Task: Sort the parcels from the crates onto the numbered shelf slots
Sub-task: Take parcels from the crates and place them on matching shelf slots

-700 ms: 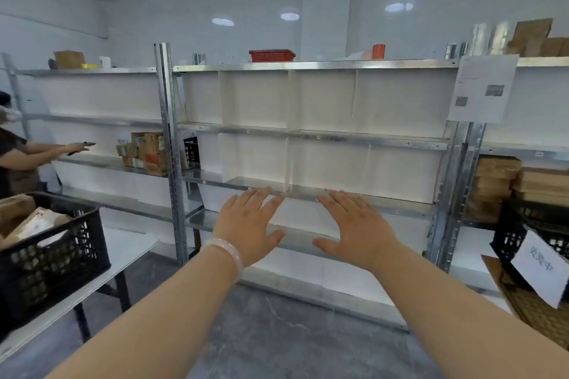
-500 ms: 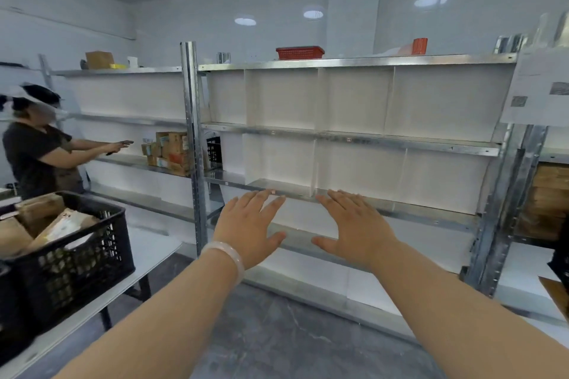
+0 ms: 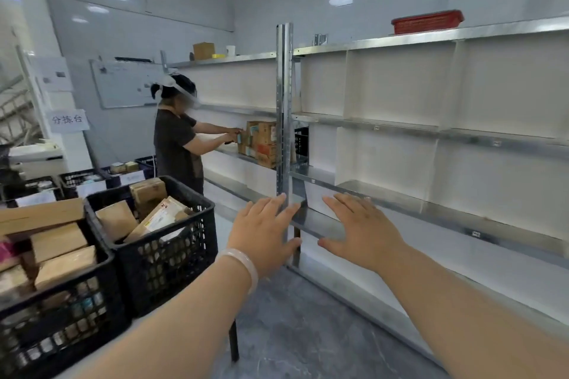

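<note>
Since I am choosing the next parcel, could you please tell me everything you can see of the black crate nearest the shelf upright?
The black crate looks plastic, with lattice walls and a solid rim. It stands upright above a dark table leg, hard against a second black crate on its left. Brown cardboard parcels fill it, some tilted and poking above the rim, one bearing a white label. The left hand hovers to its right, clear of it.

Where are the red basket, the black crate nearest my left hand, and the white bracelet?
red basket (image 3: 426, 22): head view, its front wall.
black crate (image 3: 172, 264): head view, its mesh side wall.
white bracelet (image 3: 243, 264): head view, band at the wrist.
</note>
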`<state>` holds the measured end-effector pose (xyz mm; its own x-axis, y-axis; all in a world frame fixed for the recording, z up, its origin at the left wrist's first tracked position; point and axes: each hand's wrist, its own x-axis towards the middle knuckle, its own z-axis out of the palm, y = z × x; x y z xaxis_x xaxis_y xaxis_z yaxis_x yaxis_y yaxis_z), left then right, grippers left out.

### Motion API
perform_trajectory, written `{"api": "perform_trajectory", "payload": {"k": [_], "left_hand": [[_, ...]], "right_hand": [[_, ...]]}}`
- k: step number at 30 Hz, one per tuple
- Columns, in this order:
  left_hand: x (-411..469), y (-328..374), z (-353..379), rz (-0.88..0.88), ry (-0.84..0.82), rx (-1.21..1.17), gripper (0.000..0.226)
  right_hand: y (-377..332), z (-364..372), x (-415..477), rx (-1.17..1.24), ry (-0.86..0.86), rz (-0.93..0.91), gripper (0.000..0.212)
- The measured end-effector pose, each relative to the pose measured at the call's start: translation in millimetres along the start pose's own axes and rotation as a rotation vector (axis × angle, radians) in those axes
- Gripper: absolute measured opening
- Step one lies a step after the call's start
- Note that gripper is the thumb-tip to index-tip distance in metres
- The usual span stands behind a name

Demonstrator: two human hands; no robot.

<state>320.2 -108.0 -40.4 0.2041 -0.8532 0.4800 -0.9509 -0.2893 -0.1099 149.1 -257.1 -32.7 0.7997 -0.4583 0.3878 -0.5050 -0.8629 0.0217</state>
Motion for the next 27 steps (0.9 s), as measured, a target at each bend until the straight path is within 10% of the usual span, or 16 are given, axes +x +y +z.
{"api": "perform_trajectory", "payload": {"k": [27], "left_hand": [[35, -295, 181, -0.734, -0.223, 0.089, 0.064]], "right_hand": [[-136, 269, 340, 0.442, -0.253, -0.521, 0.076]]}}
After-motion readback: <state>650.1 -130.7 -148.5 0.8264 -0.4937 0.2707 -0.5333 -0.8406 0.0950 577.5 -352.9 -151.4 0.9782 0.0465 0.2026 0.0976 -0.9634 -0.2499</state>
